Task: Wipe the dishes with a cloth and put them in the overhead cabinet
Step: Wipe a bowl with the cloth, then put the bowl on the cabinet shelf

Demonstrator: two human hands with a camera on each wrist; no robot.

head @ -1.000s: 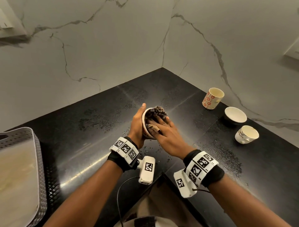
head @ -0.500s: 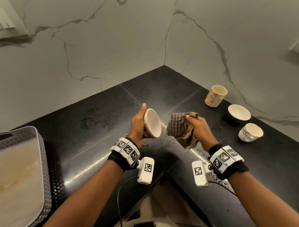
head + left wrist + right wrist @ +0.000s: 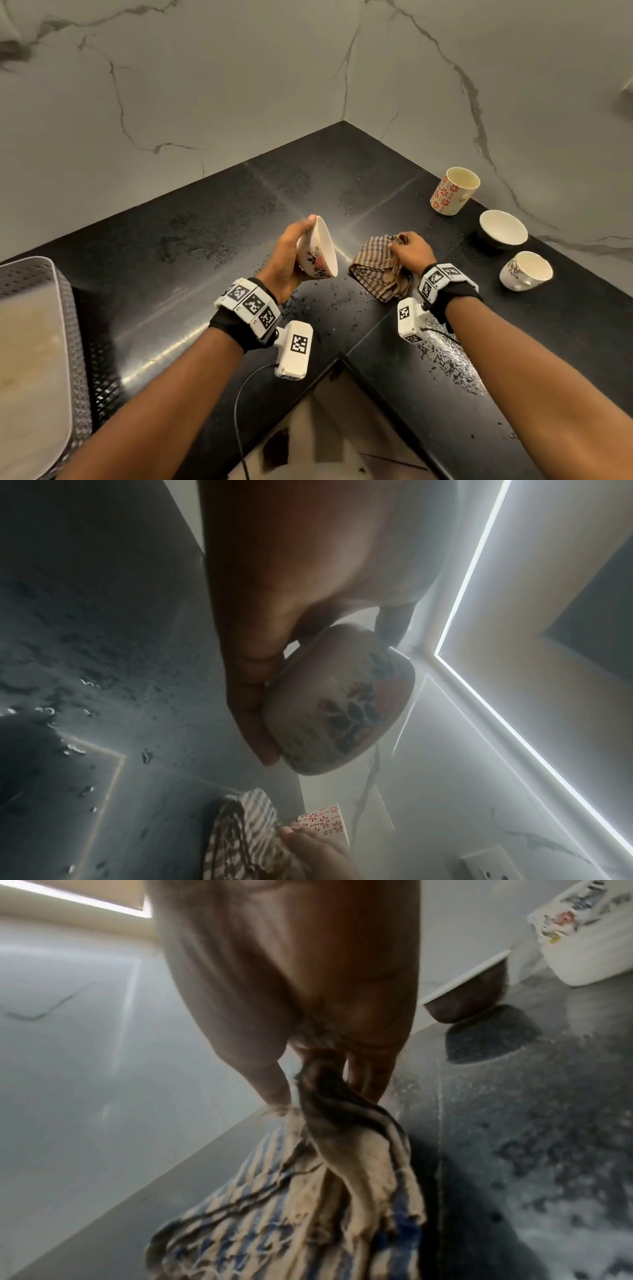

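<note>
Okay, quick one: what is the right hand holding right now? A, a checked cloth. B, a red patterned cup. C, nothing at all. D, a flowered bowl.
A: the right hand pinches the checked cloth, which hangs down to the counter, while the flowered bowl is gripped by the left hand.

Grey perforated basket [image 3: 32,274] at left on wet black countertop [image 3: 191,260].

Glossy ceramic bowl [image 3: 317,253]; woven checked cloth [image 3: 378,270]; polished black stone counter [image 3: 205,246]; veined marble wall [image 3: 205,85].
</note>
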